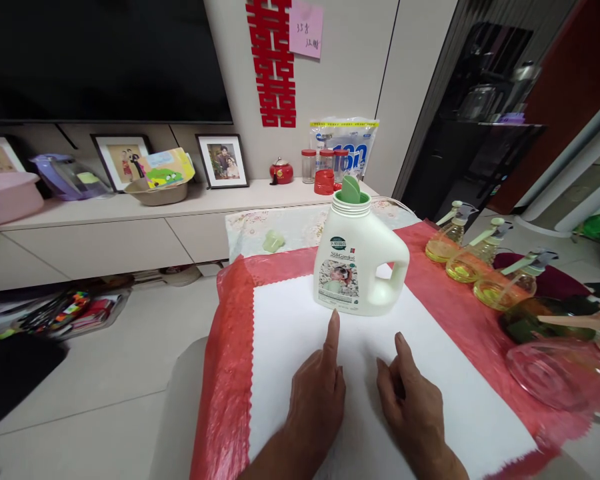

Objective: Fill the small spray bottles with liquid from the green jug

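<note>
Living room with a dark screen cut off at the top and framed photos on a low cabinet point(130, 207) along the far wall. Nearer, a bench point(230, 373) under a red cover, white cloth point(290, 333) laid over the middle. White detergent bottle point(356, 257) upright at the cloth's far edge, green spout uncapped, handle to the right, label print too small to read. Left hand point(316, 393) flat on the cloth, index finger extended, tip just short of the bottle's base, grasping nothing. Right hand point(414, 400) beside it, fingers loosely curled, released, also empty. Spray bottles point(473, 257) of yellow liquid in a row at far right; glass dishes point(555, 363) nearer, partly cut off, contents hard to make out. Small green cap point(273, 241) lying on the floral cloth beyond.
</note>
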Motion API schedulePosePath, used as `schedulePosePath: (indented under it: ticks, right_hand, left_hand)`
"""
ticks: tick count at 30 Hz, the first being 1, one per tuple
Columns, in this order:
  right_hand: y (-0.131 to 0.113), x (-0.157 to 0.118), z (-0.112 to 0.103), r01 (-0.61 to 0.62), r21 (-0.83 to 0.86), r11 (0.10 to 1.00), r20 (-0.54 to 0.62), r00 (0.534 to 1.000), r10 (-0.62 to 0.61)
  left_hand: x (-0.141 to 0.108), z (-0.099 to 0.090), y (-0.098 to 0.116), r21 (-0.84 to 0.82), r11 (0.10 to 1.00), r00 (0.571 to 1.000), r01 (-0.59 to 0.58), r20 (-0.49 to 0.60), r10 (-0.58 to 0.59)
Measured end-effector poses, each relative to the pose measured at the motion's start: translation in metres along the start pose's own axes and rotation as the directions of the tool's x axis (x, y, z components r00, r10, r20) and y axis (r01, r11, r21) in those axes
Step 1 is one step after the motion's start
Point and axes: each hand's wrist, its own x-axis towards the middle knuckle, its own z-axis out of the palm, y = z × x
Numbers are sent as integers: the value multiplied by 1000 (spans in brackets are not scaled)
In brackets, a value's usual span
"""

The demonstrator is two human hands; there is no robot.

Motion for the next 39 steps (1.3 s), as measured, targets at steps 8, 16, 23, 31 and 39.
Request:
schedulePosePath:
  ticks: [8,16,23,31,39]
  right_hand:
    - [4,-1,8,-9,-120,993,-8,1000,8]
    - [5,-3,10,-27,-171,985,-7,1000,26]
    - [3,-2,11,-50,-181,982,8,999,53]
    - [3,-3,7,-57,-180,982,71,995,71]
    - [0,-1,3,-50,-217,975,158,984,86]
  left_hand:
    - [0,4,-2,211,977,996,-29,94,9]
    - [2,4,-1,276,961,996,-24,89,0]
    - [2,4,-1,317,948,995,-28,101,-4]
    - [1,5,-1,308,951,997,-33,75,10]
    - [1,9,-5,377,924,996,-54,85,24]
